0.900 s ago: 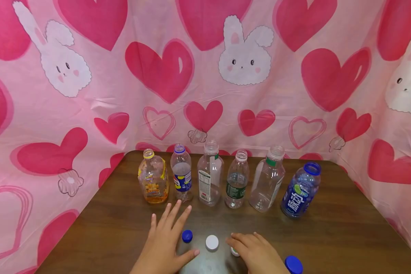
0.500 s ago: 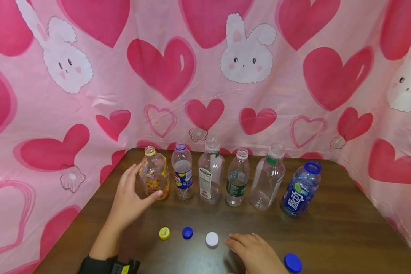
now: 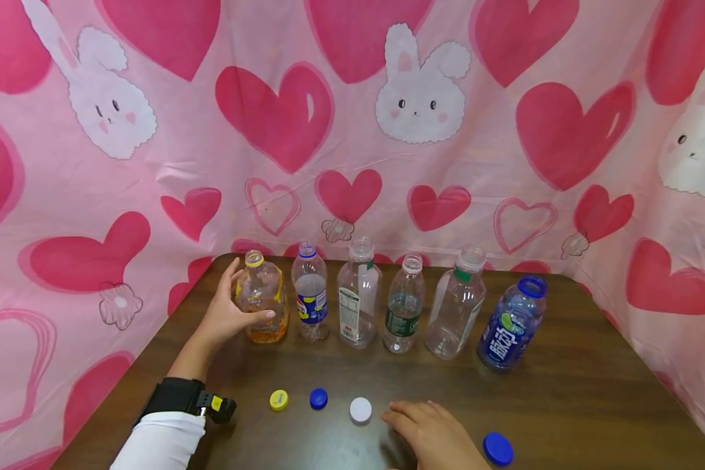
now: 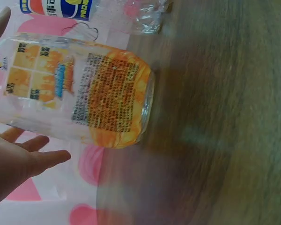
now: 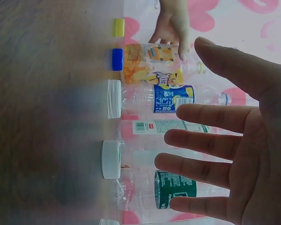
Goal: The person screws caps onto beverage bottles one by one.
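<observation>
My left hand (image 3: 226, 313) is at the leftmost bottle, a clear plastic one with a yellow neck ring and an orange label (image 4: 98, 89). Its thumb reaches across the bottle's front and the other fingers spread along the far left side, loosely extended, with a gap beside the bottle in the left wrist view. The bottle (image 3: 264, 294) stands upright, uncapped, some orange colour at its base. My right hand (image 3: 431, 434) hovers low over the table, fingers (image 5: 201, 161) straight and apart, nothing held. Nearest to it is a white cap (image 3: 361, 410); another white cap (image 5: 111, 159) shows in the right wrist view.
Several uncapped bottles continue the row: a blue-labelled one (image 3: 311, 307), a clear one (image 3: 358, 310), a green-labelled one (image 3: 402, 320), another clear one (image 3: 455, 313) and a blue one (image 3: 511, 326). Yellow (image 3: 279, 400), small blue (image 3: 318, 398) and large blue (image 3: 498, 449) caps lie in front.
My left hand has moved from above the caps, back and left to the orange-labelled bottle, uncovering the yellow cap. The right hand has stayed almost in place.
</observation>
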`<state>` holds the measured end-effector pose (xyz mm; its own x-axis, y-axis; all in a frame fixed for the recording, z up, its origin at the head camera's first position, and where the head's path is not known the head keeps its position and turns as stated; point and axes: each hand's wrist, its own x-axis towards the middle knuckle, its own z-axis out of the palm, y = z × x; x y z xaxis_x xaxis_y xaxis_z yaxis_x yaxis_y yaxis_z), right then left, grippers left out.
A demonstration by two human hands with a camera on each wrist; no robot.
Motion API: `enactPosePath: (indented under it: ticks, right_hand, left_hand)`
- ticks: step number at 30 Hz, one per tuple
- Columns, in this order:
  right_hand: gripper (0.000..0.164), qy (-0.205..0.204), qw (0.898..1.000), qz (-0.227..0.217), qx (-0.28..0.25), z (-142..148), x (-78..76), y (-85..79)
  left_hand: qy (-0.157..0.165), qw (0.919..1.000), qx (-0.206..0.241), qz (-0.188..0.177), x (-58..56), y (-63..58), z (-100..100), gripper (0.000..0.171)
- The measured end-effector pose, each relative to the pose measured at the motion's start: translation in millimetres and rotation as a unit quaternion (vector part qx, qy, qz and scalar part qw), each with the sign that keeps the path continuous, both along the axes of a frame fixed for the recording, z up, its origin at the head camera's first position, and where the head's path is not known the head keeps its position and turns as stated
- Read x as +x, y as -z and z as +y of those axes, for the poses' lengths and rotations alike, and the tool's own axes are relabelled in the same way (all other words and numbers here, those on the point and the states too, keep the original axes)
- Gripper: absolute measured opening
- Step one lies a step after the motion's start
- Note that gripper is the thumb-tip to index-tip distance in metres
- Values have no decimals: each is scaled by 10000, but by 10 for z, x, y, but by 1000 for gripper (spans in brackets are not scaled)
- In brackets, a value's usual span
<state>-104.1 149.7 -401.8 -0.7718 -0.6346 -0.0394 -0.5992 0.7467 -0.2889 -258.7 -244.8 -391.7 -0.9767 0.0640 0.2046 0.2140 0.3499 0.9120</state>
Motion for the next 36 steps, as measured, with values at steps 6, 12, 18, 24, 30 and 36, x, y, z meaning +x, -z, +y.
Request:
enactPosePath:
  ticks: [6, 12, 18, 24, 30, 36]
  right_hand:
    - [72, 29, 10000, 36, 29, -7, 19, 31]
    - [72, 45, 9999, 96, 42, -10, 33, 63]
    - [73, 62, 10000, -15, 21, -9, 36, 89]
    - [71, 44, 10000, -30, 3, -11, 36, 77]
    - [68, 94, 9997, -196, -103, 1, 23, 33]
    - [68, 188, 9996, -136, -167, -2, 7, 2]
  left_hand:
    - [-100, 9999, 67, 49, -54, 80, 39, 114]
    - [-650, 9957, -651, 54, -71, 112, 70, 113]
    - [-716, 9946, -740, 82, -85, 123, 83, 111]
    - [-858, 9925, -815, 314, -62, 75, 51, 110]
    - [-499, 9942, -875, 371, 268, -185, 12, 108]
    - [668, 9913, -708, 885, 784, -312, 18, 102]
